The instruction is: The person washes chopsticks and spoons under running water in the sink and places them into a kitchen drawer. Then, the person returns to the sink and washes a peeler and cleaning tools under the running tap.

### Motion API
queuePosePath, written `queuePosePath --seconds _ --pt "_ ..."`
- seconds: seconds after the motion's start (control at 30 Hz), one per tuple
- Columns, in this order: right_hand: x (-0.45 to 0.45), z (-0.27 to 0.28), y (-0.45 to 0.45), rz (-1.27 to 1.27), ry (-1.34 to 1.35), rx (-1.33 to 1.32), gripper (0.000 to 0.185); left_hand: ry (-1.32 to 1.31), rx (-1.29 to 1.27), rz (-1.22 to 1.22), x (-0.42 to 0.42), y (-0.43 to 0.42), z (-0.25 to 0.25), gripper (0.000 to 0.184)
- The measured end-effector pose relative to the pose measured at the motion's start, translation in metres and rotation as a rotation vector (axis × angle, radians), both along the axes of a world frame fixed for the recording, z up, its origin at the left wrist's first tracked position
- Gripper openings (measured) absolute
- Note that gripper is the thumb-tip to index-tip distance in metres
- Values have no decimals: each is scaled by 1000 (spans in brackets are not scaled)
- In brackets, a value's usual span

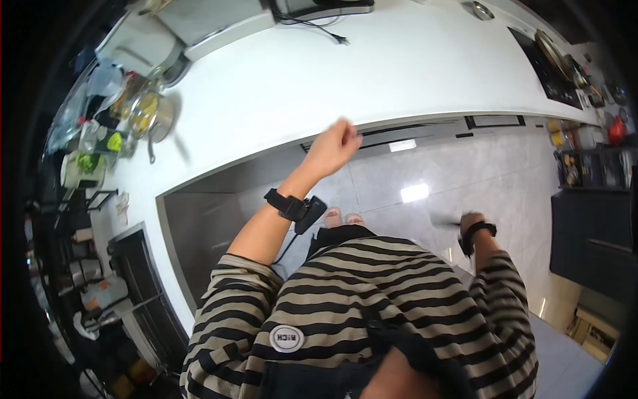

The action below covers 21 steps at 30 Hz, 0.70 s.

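L hand (334, 146) loosely clenched by near edge of smooth white table (279, 80), contents can't tell; R hand (472, 223) grasping thin, blurred grey item (446, 220) above glossy tiled flr (495, 166).

White counter (266, 86); pot (165, 122), black plug (341, 40)

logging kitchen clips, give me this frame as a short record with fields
left grip: loosely curled by the counter edge, nothing seen in it
right grip: holds a thin thing, too blurred to name
counter, left: pot with yellow contents
counter, back: plug on a cord
counter, right: black stove
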State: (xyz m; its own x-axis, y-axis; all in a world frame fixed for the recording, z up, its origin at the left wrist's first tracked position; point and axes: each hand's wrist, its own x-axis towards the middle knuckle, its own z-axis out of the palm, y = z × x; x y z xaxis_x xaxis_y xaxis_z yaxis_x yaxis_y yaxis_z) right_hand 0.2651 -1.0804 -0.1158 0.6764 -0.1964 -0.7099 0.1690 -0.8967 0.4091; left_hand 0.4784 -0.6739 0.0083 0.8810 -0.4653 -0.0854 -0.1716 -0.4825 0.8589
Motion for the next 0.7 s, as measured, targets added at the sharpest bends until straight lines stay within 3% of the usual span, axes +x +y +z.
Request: queuePosePath --seconds 0.03,0.07,0.17,0.2,0.23,0.3,0.37,0.43,0.47,0.53,0.6,0.7 --pt "-11 -10 -2 -292 -85 120 21 -80 248 -217 2 3 -27 26" --pt "-22 -20 -4 -571 -204 239 26 -178 286 -360 2 8 -67 34" --pt "6 -15 -5 -477 -361 392 26 -28 281 -372 -7 -14 -114 38" --pt "30 6 6 -665 -394 506 22 -26 296 -325 0 -26 -130 39" --pt "48 16 10 -650 -465 556 28 -33 305 -271 12 -38 -150 41" --pt "84 60 34 -966 -392 787 15 191 -144 -171 41 -55 -263 37" --pt "96 72 34 -1186 -284 1130 11 1022 -568 306 41 -74 -223 26" --pt "109 82 35 -1347 -206 1471 11 825 -549 370 49 -90 -266 22" --pt "111 81 30 -1402 -178 1626 11 1020 -735 616 51 -107 -259 22" --pt "119 91 22 -1473 -99 1788 11 1051 -955 803 64 -131 -272 22" --pt "128 106 11 -1446 -51 1855 11 1163 -1176 883 81 -144 -309 38" --pt "135 116 -15 -1355 -61 1775 10 1000 -1247 940 75 -161 -316 44"
